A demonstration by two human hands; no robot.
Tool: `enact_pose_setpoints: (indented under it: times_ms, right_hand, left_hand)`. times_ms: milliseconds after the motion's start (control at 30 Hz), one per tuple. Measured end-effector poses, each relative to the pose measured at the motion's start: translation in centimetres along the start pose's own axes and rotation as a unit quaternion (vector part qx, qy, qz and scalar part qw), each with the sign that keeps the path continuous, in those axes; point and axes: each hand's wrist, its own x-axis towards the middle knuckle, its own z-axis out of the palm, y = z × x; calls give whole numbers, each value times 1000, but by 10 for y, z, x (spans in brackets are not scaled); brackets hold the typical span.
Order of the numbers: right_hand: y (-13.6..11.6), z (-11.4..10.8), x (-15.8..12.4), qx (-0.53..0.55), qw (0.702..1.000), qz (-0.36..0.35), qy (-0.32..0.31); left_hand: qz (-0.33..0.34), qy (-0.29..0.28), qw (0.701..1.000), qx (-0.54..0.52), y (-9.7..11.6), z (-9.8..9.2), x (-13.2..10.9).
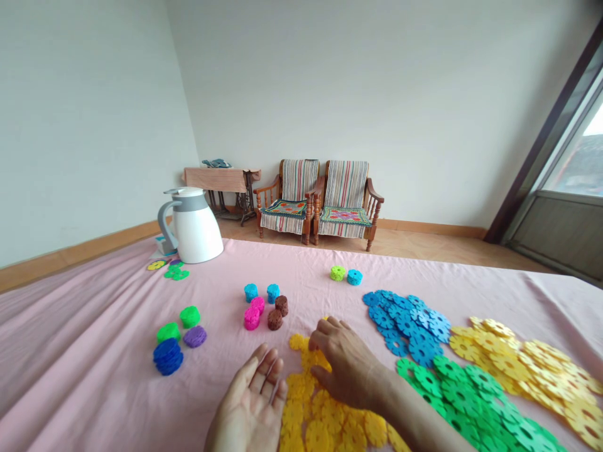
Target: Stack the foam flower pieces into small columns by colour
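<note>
My left hand point(257, 398) is palm up at the lower middle, fingers a little curled and apart, with nothing on the palm. Just right of it spreads a pile of orange-yellow snowflake discs point(316, 433), flat plastic rounds with notched edges. Over the far end of that pile is my right hand point(346, 361), palm down. Its fingers bend down onto the discs, with a gap between thumb and forefinger; the other fingertips are hidden. Beyond the hands stand short stacks of discs: pink point(252, 317), brown point(276, 319) and light blue point(250, 292).
Piles of blue discs point(407, 323), green discs point(471, 395) and lighter yellow discs point(532, 364) lie at right. Green point(190, 316), purple point(195, 336) and dark blue stacks point(168, 356) stand at left. A white jug point(196, 229) is on the pink cloth point(108, 326); two chairs point(342, 194) are behind.
</note>
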Motion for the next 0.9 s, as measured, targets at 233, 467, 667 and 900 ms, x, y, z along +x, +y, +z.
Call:
enact_pose_setpoints:
  times_ms: [233, 467, 667, 900]
  right_hand:
    - [10, 2, 6, 211, 974, 74, 35]
    - [58, 10, 20, 286, 920, 245, 108]
    - [65, 21, 24, 267, 912, 288, 121]
    - [59, 19, 23, 202, 927, 288, 128]
  left_hand:
    - [-14, 4, 1000, -4, 0, -1, 1]
    - [-12, -5, 1000, -2, -1, -1, 1]
    - [-3, -9, 1000, 6, -2, -2, 0]
    - [-5, -7, 1000, 3, -1, -2, -1]
